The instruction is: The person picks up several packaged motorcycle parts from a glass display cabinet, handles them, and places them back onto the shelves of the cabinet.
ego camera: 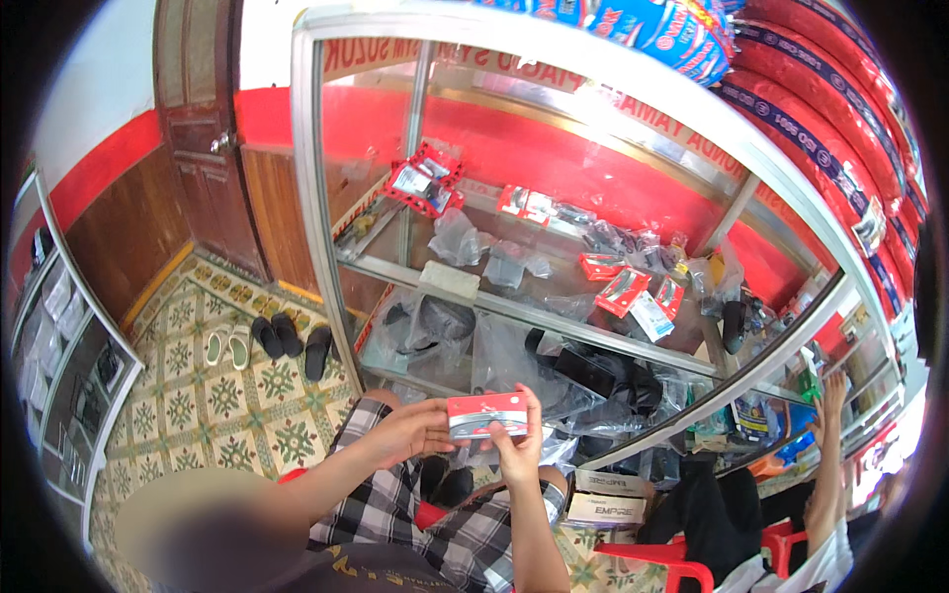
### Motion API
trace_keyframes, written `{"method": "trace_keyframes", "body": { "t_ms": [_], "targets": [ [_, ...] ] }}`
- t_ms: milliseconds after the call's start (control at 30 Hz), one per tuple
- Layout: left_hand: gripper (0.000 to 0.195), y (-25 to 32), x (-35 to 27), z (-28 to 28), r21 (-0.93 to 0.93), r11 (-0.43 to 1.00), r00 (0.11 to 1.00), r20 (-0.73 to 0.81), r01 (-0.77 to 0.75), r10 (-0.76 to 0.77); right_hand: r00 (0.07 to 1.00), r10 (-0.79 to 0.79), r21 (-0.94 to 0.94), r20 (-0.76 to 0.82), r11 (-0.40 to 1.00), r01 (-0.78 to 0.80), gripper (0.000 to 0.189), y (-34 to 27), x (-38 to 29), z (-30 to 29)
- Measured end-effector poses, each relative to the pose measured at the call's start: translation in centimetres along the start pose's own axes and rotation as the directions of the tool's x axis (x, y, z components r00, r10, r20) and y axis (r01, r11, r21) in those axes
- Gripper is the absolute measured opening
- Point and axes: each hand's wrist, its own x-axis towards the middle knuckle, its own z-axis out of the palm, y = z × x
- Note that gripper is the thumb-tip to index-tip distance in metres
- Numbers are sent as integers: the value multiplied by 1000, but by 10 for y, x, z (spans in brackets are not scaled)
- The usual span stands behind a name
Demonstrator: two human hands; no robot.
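My right hand (517, 442) grips a small red and white box (488, 416) by its right end, with the thumb across its front. At the box's left end my left hand (417, 428) touches it with the fingertips, the palm partly turned up. The box is held above my lap, in front of a glass display cabinet. On the cabinet's upper shelf lie red and white packets (623, 290), clear plastic bags (455, 237) and a pale block (449, 280). Dark parts in plastic (586, 370) fill the lower shelf.
The cabinet's metal frame (489, 298) spans the front. A co-worker's hand (832, 400) reaches into the cabinet at the right, near a red plastic stool (660, 556). Cartons (606, 508) stand on the floor by my knee. Slippers (276, 336) lie by the door.
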Motion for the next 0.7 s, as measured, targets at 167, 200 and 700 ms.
{"method": "trace_keyframes", "body": {
  "t_ms": [167,200,700],
  "targets": [
    [30,-18,5,-12,186,981,998,42,-55,48,1000,13,-82,21,997,-12,63,-20,-5,7],
    [29,-15,3,-9,111,992,998,23,-63,61,1000,-28,-122,4,992,29,64,-23,-7,12],
    [32,-14,5,-4,68,996,998,45,-51,48,997,-3,-86,-71,996,-4,68,-17,-3,7]
  ]
}}
